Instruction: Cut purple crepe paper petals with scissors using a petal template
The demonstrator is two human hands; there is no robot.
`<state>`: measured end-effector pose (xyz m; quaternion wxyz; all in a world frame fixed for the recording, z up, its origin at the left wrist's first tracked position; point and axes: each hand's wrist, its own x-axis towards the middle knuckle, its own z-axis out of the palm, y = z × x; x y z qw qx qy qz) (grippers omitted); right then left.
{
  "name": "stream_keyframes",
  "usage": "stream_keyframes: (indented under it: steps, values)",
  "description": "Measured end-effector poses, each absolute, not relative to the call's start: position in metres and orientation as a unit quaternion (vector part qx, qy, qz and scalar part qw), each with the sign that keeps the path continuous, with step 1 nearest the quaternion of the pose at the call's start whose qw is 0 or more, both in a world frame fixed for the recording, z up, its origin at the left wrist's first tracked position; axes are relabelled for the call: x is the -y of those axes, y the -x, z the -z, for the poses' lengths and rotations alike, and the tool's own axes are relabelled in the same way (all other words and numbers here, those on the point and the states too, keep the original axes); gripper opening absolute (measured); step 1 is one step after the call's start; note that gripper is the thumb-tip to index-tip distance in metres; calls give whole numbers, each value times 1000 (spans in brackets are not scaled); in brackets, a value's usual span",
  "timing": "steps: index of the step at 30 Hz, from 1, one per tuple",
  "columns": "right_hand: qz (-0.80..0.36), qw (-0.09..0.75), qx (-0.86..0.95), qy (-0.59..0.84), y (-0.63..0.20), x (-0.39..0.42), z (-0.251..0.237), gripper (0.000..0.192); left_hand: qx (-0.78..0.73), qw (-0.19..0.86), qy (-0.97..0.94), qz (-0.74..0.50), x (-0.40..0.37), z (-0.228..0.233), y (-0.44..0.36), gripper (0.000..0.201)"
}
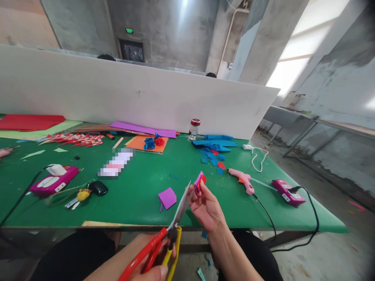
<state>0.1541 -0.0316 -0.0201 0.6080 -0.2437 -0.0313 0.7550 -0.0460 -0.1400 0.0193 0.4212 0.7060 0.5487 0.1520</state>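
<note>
My left hand point(152, 272) is closed around the handles of a pair of scissors point(175, 230), one handle red and the other yellow. Slightly parted, the blades point up and away, with their tips beside the fingers of my right hand point(207, 207). Between the thumb and fingers of that hand I pinch a small folded piece of purple and red paper point(199, 181). Whether the blades touch this paper I cannot tell. A cut purple paper piece point(167, 198) lies on the green table point(131, 203), left of the scissors.
A pink glue gun point(242, 179) lies to the right, near a magenta power strip point(288, 193). Blue paper scraps point(211, 157), a jar point(194, 129) and paper flowers point(154, 141) sit farther back. Keys point(79, 195) lie left. A white partition point(140, 93) borders the table.
</note>
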Motion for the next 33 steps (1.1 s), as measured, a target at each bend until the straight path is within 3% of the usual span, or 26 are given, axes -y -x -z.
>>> stream_keyframes:
  steps: [3,7,33]
  values:
    - [-728,640,109,220,-153,34,19,24,-626,262,-730,-82,137,-30,40,39]
    - [-713,640,177,224,-146,43,16,27,-644,175,-743,-53,128,-47,26,35]
    - [-606,692,262,291,-142,52,13,22,-608,159,-777,-24,115,-32,17,41]
